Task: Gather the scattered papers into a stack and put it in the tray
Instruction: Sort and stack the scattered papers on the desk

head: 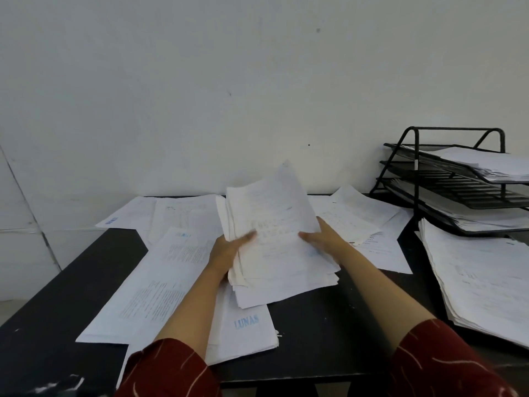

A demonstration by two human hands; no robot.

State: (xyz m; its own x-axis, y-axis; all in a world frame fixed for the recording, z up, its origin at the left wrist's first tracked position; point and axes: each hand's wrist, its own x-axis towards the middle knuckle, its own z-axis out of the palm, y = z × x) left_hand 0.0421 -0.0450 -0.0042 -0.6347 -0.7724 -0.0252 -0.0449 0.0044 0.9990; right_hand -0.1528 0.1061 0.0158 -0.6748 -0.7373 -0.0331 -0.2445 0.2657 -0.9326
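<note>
Now, loose sheets (148, 282) lie leftward; my left hand (229, 250) and right hand (323, 239) each grip the stack (274, 242), raised mid-desk. I'd square its edges before reaching for the tray (446, 170) at right.

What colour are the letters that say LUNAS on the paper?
Light blue, on the LUNAS paper near the left arm; head view.
</note>
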